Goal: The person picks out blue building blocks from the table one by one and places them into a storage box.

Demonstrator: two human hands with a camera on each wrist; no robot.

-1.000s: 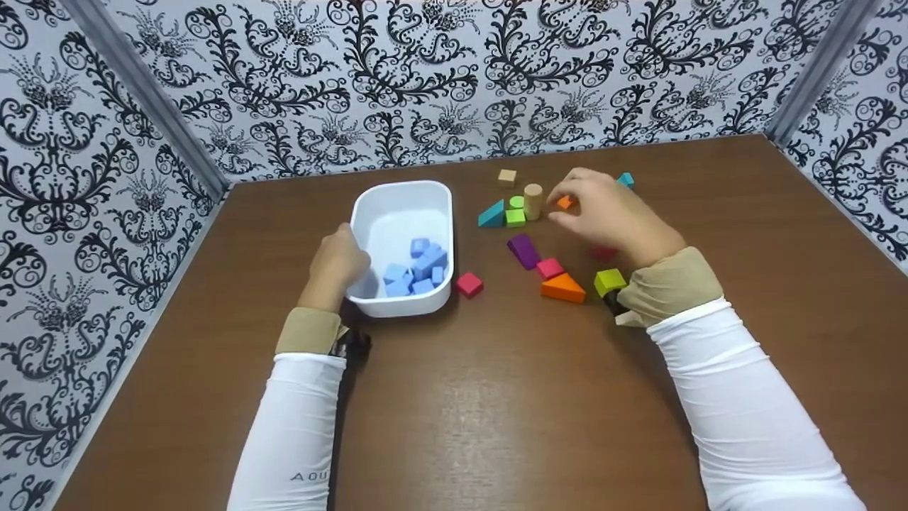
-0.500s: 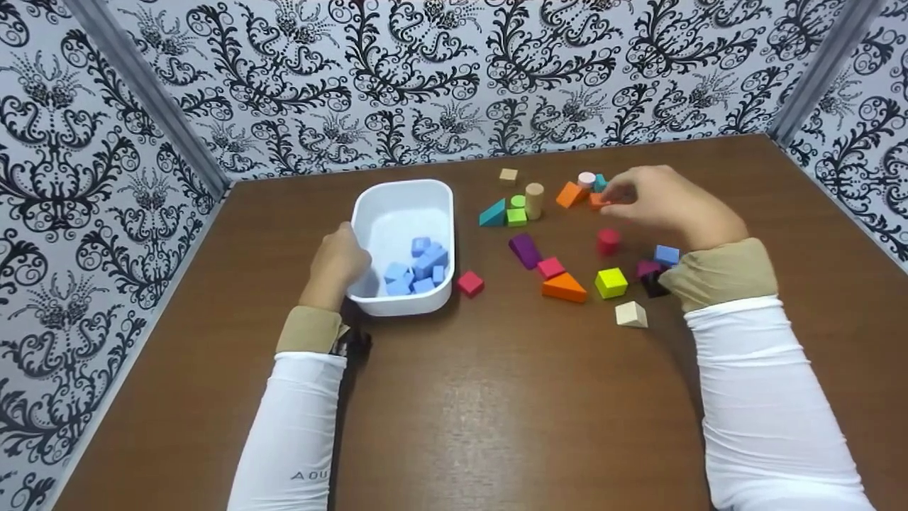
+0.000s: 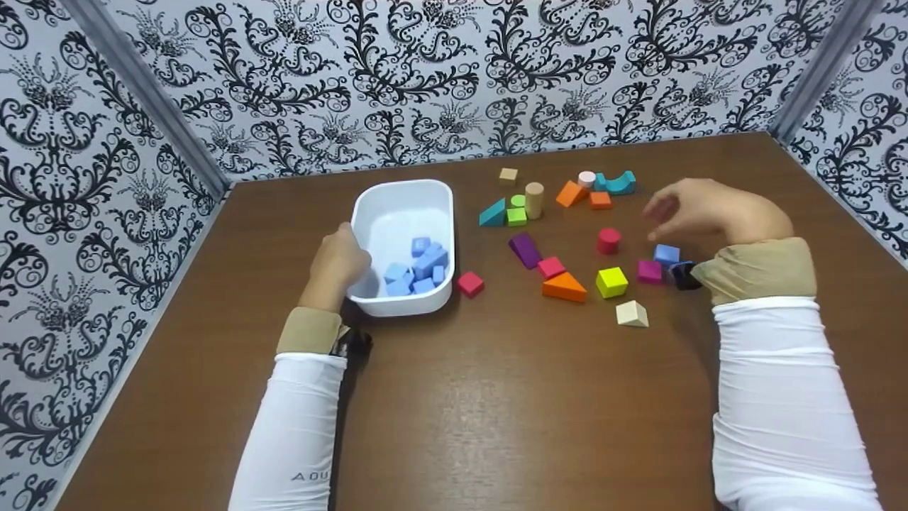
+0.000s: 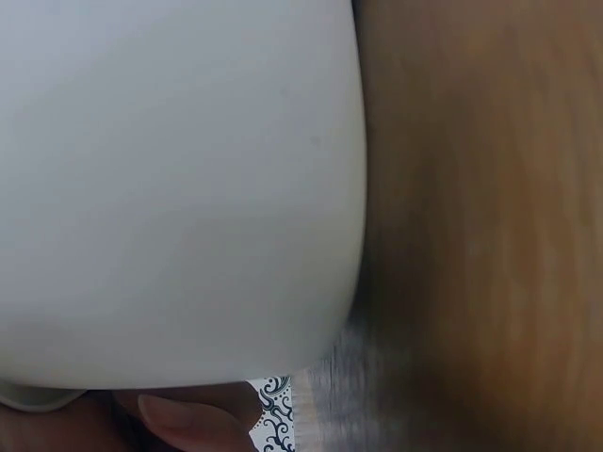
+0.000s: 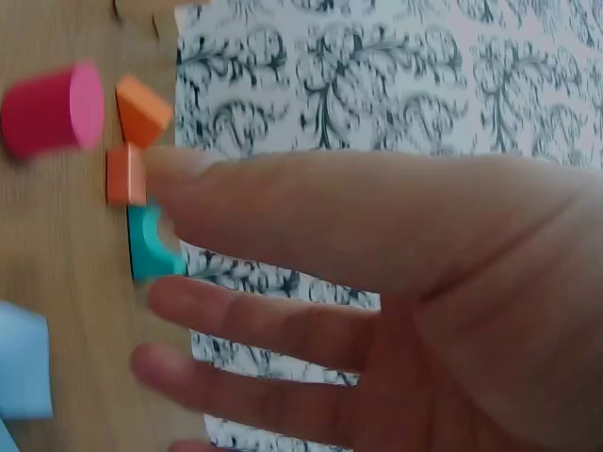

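My left hand (image 3: 339, 261) grips the left rim of a white plastic tub (image 3: 404, 306). Several light-blue blocks (image 3: 429, 262) lie in the tub's near half. In the left wrist view the tub's outer wall (image 4: 179, 188) fills most of the picture, with my fingers (image 4: 188, 419) at its lower edge. Over the right side of the blocks hovers my right hand (image 3: 716, 211), thumb and fingers apart and nothing between them. A blue block (image 3: 667, 255) lies just below its fingertips, against a magenta block (image 3: 649, 272). The right wrist view shows the fingers extended past a red cylinder (image 5: 52, 111).
Between the hands lie a yellow cube (image 3: 611, 282), a cream block (image 3: 631, 314), an orange wedge (image 3: 564, 287), a purple block (image 3: 525, 251) and a red block (image 3: 470, 284). Farther back are a teal arch (image 3: 618, 183) and a wooden cylinder (image 3: 533, 201). Patterned walls (image 3: 440, 85) bound the table.
My right hand has moved rightward, from beside the wooden cylinder past the orange blocks, uncovering the teal arch, red cylinder and blue block. The left hand and tub stay put.
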